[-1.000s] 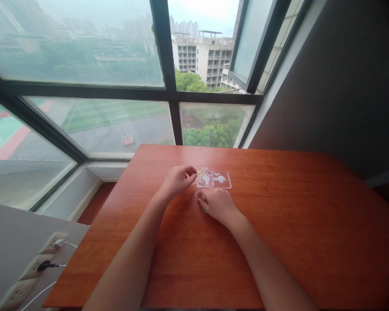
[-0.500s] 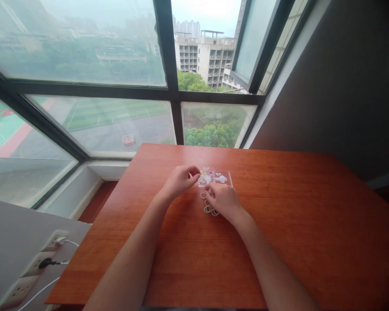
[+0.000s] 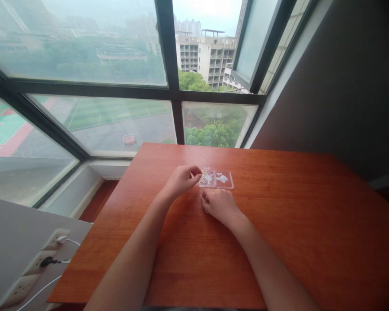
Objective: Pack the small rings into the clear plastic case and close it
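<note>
**At a window-side surface, two hands are working over small rings and a clear case**

On a reddish wooden surface [image 3: 278, 224] beside tall windows, a person is bending over tiny parts. Going from the left, a white power strip [image 3: 29, 272] with plugged cables is hanging off a grey ledge below the surface's edge. The left hand [image 3: 181, 179] is curling loosely, thumb and fingertips pinched together just beside the left end of a small clear plastic case [image 3: 216, 179]; whether anything is sitting in that pinch is too small to tell. The case is lying flat near the middle of the surface, holding what look like small coloured rings. Just nearer the camera, the right hand [image 3: 218, 205] is resting knuckles-up over a few loose rings [image 3: 203, 203], two of them peeking out at its left edge; its grip is hidden.

The rings are likely proving light, stiff and slippery on the polished wood, best taken by the rim between fingertips. The case looks light and rigid, easy to nudge, best held at its long edges.

To the right, a dark wall is closing off the room; outside, a sports field and apartment blocks are showing through hazy glass.
</note>
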Demonstrator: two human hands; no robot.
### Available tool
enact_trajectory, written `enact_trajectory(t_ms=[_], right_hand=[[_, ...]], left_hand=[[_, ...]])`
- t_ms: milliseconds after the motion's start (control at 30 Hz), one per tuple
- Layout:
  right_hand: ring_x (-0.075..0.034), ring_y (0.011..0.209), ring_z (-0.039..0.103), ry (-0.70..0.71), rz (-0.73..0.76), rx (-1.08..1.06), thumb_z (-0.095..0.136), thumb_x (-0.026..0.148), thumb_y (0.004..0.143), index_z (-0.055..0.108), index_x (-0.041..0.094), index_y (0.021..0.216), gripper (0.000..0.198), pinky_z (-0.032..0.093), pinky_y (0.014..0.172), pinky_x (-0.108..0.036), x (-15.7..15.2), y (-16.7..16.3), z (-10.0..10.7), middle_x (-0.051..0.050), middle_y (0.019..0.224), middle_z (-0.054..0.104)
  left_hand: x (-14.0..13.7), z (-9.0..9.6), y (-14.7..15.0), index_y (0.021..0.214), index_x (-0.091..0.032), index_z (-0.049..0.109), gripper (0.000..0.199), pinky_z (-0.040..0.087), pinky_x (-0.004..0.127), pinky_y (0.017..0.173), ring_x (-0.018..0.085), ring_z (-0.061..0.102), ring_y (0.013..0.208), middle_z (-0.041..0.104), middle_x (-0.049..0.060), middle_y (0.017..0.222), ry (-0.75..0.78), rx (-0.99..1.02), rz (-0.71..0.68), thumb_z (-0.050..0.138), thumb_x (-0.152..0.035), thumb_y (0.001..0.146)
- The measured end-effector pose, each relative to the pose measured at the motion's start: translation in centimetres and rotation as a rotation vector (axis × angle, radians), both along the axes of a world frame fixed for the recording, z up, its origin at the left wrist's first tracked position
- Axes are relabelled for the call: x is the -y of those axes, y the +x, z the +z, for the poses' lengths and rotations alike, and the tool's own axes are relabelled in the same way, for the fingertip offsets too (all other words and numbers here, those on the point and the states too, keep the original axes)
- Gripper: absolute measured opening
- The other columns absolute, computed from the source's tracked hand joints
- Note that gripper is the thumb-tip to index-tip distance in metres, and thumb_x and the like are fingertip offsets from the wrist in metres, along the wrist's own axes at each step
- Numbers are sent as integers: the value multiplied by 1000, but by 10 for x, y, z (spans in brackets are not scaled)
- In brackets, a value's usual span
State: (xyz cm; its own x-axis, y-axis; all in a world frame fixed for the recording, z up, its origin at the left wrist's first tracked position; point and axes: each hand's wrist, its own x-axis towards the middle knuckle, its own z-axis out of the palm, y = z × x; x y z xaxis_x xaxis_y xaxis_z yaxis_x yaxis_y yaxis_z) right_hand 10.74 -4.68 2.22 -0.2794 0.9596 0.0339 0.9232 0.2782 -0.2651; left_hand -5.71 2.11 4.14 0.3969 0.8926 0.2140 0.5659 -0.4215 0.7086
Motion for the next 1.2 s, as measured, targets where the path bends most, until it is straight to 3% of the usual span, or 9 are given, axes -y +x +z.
enact_trajectory(t_ms=[100,233,400,767,933,1200], right_hand=[[-17,67,61,18,-58,-207,55,25,82,70,24,86,15,39,61,-25,-5,8,1,-2,72,69],[-11,51,48,56,-168,-692,59,29,78,67,20,78,13,36,55,-22,-13,21,3,5,52,52],[-7,47,33,-120,-198,-1129,61,44,77,63,16,79,29,25,46,-20,-18,27,3,7,53,43],[-5,49,30,-316,-204,-1364,71,49,70,62,13,83,39,20,47,-21,-17,26,5,6,56,46],[-5,49,30,-277,-265,-1368,72,50,69,63,14,82,40,18,46,-22,-18,28,6,5,56,48],[-6,49,32,-234,-328,-1365,73,49,67,64,14,82,39,21,46,-22,-21,31,5,5,56,50]], left_hand=[[0,1,1,83,-15,71,18,41,21,56,12,57,62,69,3,73,3,1,-3,56,-25,81],[3,0,8,83,-15,70,16,41,20,57,11,55,61,68,2,72,-24,56,-39,56,-24,81],[8,1,21,85,-14,69,16,43,20,57,10,54,62,68,3,77,-130,182,-152,58,-25,81],[9,7,24,86,-13,70,17,42,19,58,10,55,65,67,4,77,-139,288,-183,63,-28,82],[7,4,20,82,-13,69,16,40,19,57,10,53,62,67,2,72,-74,207,-120,62,-27,82],[1,-8,10,80,-16,70,12,36,21,57,11,54,63,67,2,74,92,-126,18,60,-22,79]])
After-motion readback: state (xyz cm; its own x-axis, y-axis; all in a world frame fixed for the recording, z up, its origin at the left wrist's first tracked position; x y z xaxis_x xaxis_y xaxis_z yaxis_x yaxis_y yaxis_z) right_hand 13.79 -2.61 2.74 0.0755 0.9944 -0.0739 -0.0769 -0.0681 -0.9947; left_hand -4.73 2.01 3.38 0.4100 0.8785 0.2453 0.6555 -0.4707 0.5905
